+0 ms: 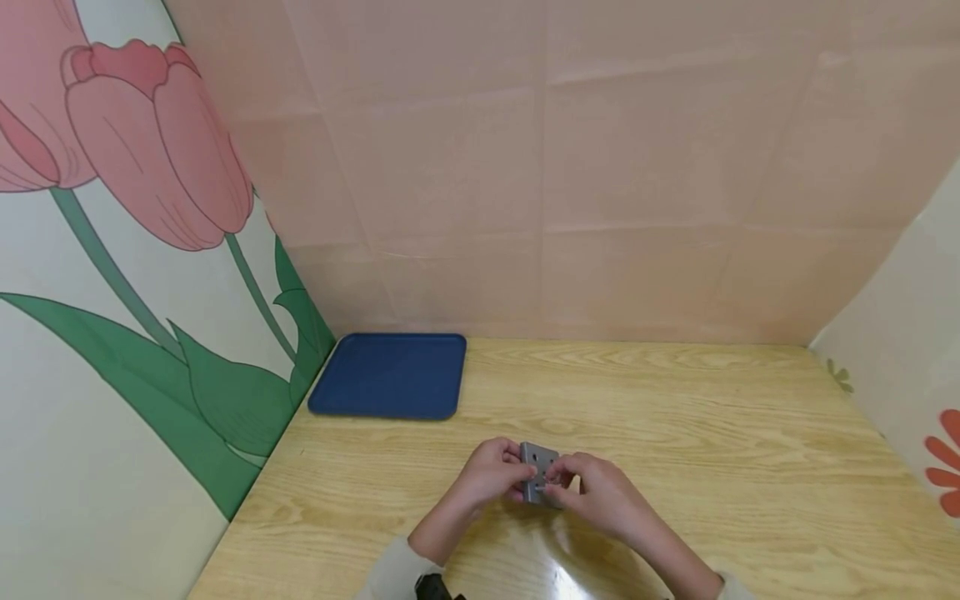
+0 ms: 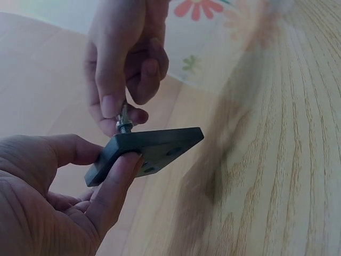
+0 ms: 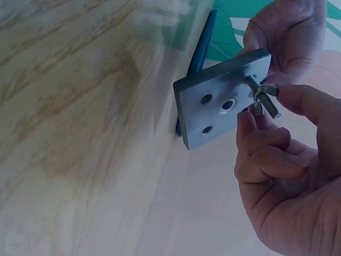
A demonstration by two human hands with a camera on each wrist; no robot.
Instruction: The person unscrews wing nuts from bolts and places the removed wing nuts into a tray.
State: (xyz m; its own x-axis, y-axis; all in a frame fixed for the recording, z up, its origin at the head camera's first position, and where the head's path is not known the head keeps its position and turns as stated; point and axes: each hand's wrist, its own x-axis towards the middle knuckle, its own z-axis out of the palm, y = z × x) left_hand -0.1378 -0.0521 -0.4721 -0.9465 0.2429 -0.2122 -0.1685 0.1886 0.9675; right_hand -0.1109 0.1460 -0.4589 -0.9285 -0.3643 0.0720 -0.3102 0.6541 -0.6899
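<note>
My left hand (image 1: 491, 472) grips a small grey metal plate (image 1: 528, 454) by one edge, thumb on one face and fingers on the other. The plate is held tilted above the wooden table. Several round holes pass through it, as the right wrist view shows. From one corner hole sticks a threaded bolt (image 3: 275, 111) carrying a wing nut (image 3: 259, 97), which sits partway along the shaft, apart from the plate face. My right hand (image 1: 600, 493) pinches the wing nut between thumb and index finger, other fingers curled. The bolt's far end is hidden.
At the table's back left lies a blue tray (image 1: 390, 377). A pink-beige sheet (image 1: 540, 208) rises behind the wood-grain table (image 1: 712, 433), with a tulip-printed panel (image 1: 157, 275) on the left and a pale flowered panel (image 1: 907, 367) on the right.
</note>
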